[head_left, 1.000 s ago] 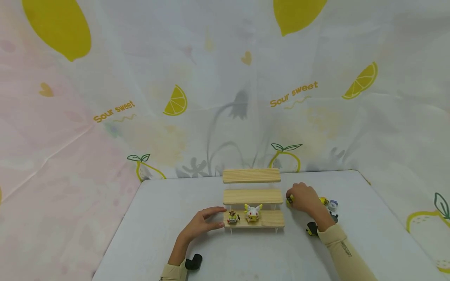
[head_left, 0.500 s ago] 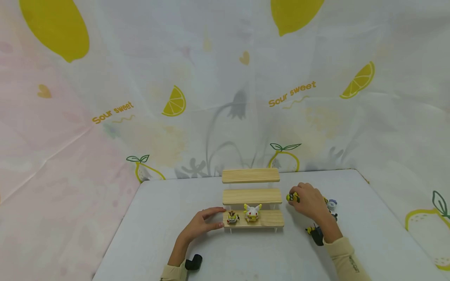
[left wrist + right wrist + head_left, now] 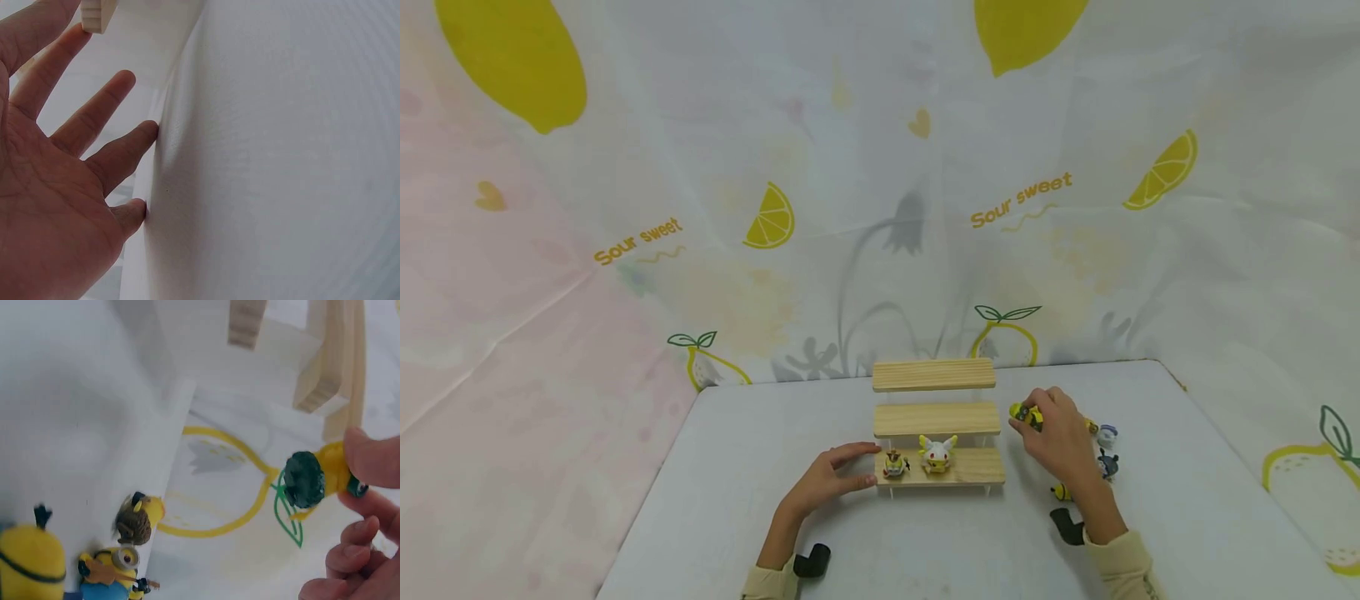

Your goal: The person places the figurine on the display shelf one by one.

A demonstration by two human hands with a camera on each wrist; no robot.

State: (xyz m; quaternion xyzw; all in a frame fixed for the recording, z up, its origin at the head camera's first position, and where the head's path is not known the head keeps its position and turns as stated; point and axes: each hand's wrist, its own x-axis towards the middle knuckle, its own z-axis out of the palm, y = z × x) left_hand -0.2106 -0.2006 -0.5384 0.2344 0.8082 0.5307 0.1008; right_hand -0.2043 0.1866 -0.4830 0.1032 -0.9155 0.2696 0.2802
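Note:
A three-tier wooden display stand (image 3: 985, 471) is on the white table. On its lowest tier stand a small figurine with a brown top (image 3: 893, 465) and a white-and-yellow eared figurine (image 3: 937, 457). My left hand (image 3: 823, 483) rests at that tier's left end, thumb and index at the board's edge; in the left wrist view its fingers (image 3: 100, 115) are spread. Right of the stand, my right hand (image 3: 1060, 437) pinches a yellow minion figurine (image 3: 331, 465) with a dark green round base between thumb and fingers, raised off the table. The right wrist view shows it tipped sideways.
Several more figurines sit right of the stand, partly behind my right arm: a yellow one (image 3: 1062, 492), a dark blue-grey one (image 3: 1107, 465) and a white-blue one (image 3: 1107, 433). A minion with a guitar (image 3: 112, 575) shows below. A lemon-print cloth (image 3: 850, 167) hangs behind the table.
My right hand has lifted slightly and turned, bringing the yellow minion figurine into clearer view. My left hand has stayed at the stand's edge.

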